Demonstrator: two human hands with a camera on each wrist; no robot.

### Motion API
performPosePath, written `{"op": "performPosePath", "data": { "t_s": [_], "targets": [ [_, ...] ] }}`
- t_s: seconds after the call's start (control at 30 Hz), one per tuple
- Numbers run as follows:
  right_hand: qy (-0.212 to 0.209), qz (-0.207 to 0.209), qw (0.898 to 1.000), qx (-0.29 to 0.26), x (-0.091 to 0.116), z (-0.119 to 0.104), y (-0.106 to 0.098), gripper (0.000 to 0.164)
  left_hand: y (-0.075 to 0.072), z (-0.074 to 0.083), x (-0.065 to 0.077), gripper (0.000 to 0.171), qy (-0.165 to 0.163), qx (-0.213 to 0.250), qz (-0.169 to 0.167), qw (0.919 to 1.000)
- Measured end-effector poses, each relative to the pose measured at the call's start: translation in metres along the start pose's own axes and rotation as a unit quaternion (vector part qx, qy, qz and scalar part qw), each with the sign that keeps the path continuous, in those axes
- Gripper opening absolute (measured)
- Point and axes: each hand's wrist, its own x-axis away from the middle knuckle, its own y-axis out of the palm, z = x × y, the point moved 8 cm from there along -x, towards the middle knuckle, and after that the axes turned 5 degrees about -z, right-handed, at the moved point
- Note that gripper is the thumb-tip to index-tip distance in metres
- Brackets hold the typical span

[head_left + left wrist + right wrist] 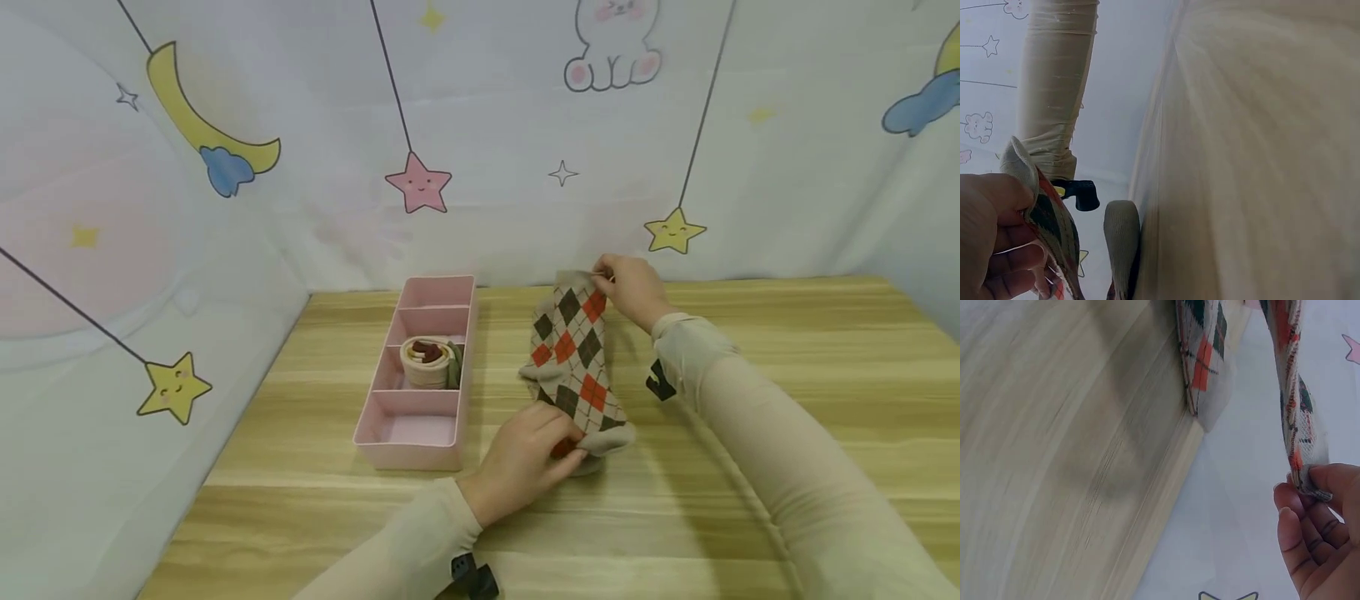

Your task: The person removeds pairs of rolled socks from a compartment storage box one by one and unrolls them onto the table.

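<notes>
An argyle sock (588,354), beige with red and dark diamonds, is stretched lengthwise between both hands. My left hand (525,458) pinches its grey toe (609,439) at the near end. At the far end, my right hand (636,292) pinches the cuff, and in the right wrist view the thumb and fingers close on its edge (1313,487). A matching sock (542,333) lies on the table, partly hidden under the held one. Its grey toe (1121,234) shows apart from the held sock (1054,219) in the left wrist view.
Left of the socks stands a pink divided box (467,375). One of its middle compartments holds a rolled cream bundle (426,364) with dark red and green parts. A printed cloth (495,233) hangs behind the wooden table (300,517).
</notes>
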Motion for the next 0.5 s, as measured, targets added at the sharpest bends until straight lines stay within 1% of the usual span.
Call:
{"op": "performPosePath", "data": {
  "t_s": [0.2,0.5],
  "targets": [
    [0.006,0.001,1.000,0.007,0.007,0.012,-0.006,0.020,0.010,0.006,-0.010,0.012,0.007,0.014,-0.005,0.9999],
    [0.025,0.007,0.999,0.019,0.018,0.037,-0.014,0.020,0.021,0.018,-0.022,0.011,0.025,0.011,-0.015,0.9995]
  ]
}}
